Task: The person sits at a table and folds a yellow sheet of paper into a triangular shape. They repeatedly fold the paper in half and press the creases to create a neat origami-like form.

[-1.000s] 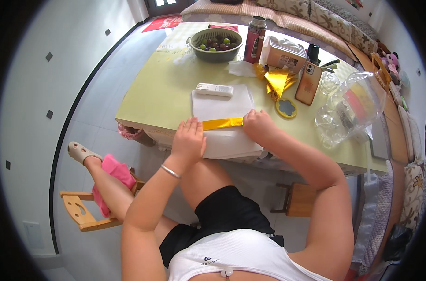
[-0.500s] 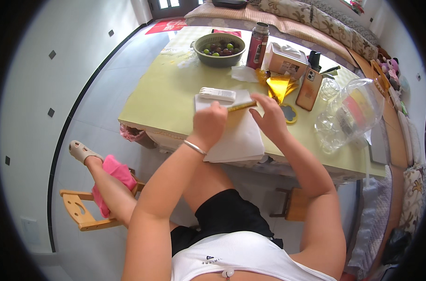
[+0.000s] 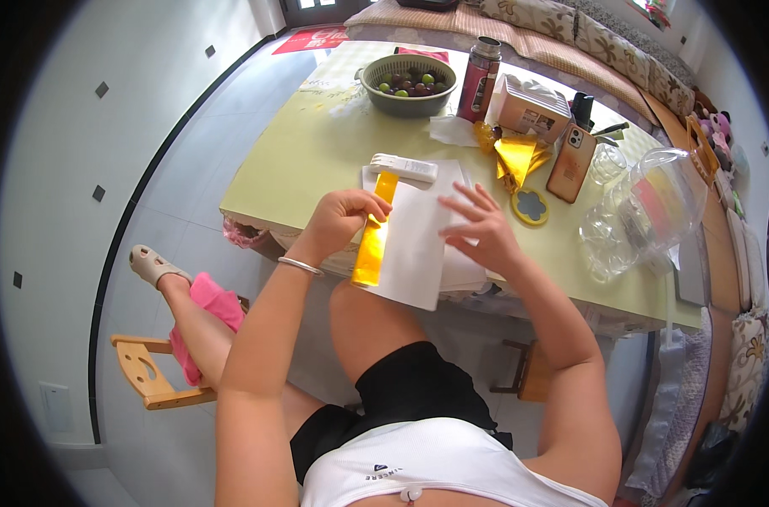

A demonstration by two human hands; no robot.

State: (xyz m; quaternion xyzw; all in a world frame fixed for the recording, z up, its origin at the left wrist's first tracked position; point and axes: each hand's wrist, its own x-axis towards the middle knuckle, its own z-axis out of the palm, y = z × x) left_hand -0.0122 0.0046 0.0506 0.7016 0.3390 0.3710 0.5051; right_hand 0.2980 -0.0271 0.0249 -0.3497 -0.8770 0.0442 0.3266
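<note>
My left hand (image 3: 340,221) pinches a shiny gold foil strip (image 3: 369,253) near its middle. The strip lies along the left edge of a white paper sheet (image 3: 415,241), whose near end juts past the table's front edge. Whether strip and sheet are joined I cannot tell. Fingers spread, my right hand (image 3: 483,226) hovers by the sheet's right side and holds nothing. A white elongated device (image 3: 405,167) rests at the far end of the paper. To the right are crumpled gold foil (image 3: 518,159) and a yellow-rimmed disc with a grey flower shape (image 3: 530,207).
Farther back on the table (image 3: 291,169) stand a bowl of grapes (image 3: 410,103), a dark red flask (image 3: 479,80) and a tissue box (image 3: 532,108). A phone (image 3: 571,165) and a large clear plastic bottle (image 3: 642,211) are on the right. A wooden chair (image 3: 152,376) is at lower left.
The gold strip has swung from lying crosswise to pointing toward me, held in my left hand, which moved left. The top sheet has shifted with it. My right hand has spread its fingers.
</note>
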